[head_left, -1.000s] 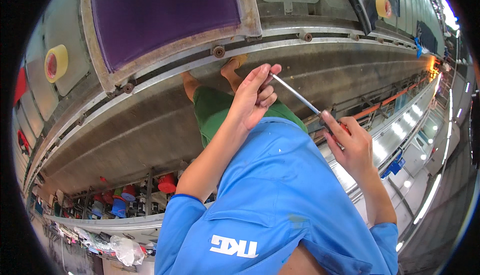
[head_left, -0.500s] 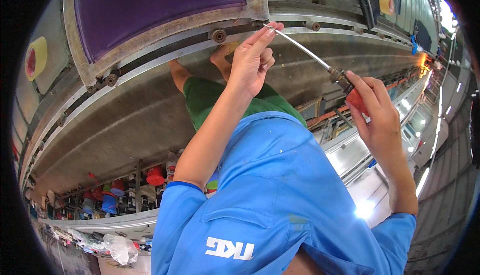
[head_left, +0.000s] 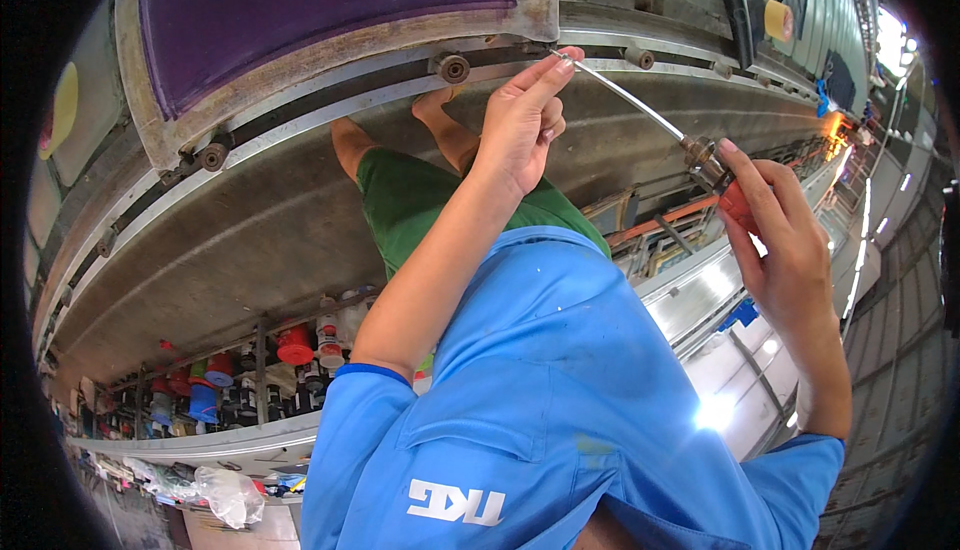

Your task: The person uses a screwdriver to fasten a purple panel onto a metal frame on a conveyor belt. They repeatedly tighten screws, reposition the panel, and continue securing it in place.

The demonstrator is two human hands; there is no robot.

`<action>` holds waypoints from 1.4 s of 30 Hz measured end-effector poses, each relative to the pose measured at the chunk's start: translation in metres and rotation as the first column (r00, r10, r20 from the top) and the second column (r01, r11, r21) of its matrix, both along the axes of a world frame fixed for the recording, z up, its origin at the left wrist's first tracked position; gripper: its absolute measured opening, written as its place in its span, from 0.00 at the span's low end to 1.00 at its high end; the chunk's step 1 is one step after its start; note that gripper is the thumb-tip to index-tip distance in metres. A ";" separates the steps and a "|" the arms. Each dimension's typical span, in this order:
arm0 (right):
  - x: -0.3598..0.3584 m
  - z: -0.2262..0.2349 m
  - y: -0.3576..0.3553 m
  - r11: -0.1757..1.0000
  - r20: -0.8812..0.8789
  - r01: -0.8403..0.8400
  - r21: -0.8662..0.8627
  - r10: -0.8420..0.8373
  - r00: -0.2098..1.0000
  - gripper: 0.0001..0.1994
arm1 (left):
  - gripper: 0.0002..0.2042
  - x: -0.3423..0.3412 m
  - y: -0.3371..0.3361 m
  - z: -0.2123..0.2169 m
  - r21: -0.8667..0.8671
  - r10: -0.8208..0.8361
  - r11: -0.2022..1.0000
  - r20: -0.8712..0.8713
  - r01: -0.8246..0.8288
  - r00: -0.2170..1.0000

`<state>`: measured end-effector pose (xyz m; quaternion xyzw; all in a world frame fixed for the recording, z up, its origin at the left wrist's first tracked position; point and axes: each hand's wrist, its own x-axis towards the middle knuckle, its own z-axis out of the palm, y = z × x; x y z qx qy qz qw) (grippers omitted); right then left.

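your left hand (head_left: pixel 522 125) pinches the screwdriver (head_left: pixel 640 110) tip to steady it at the frame (head_left: pixel 340 60), while your right hand (head_left: pixel 775 225) wraps its red handle.

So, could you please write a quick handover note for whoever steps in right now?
Left hand: fingertips pinch the screwdriver shaft near its tip, steadying it.
Right hand: grips its red handle.
Tip sits at the lower corner of the purple screen's frame, just above the rail.
Done: tool brought to the spot.
Left: the pictures don't show whether the tip is seated on a screw, so check before turning.
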<state>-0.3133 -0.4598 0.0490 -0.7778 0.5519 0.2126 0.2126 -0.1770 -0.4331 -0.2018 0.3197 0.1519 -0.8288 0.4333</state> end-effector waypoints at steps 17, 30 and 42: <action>0.008 0.002 -0.015 0.999 0.016 -0.049 -0.017 0.050 0.999 0.29 | 0.12 0.001 -0.001 0.000 0.007 0.026 1.000 -0.008 -0.026 1.000; 0.027 0.012 -0.045 0.963 -0.045 -0.264 0.053 0.266 0.963 0.27 | 0.14 0.002 0.001 -0.004 -0.026 0.047 0.998 -0.115 -0.050 0.992; 0.039 0.005 -0.066 0.926 0.005 -0.374 0.050 0.374 0.927 0.22 | 0.15 -0.006 0.004 -0.012 0.065 0.146 0.989 -0.366 -0.131 0.919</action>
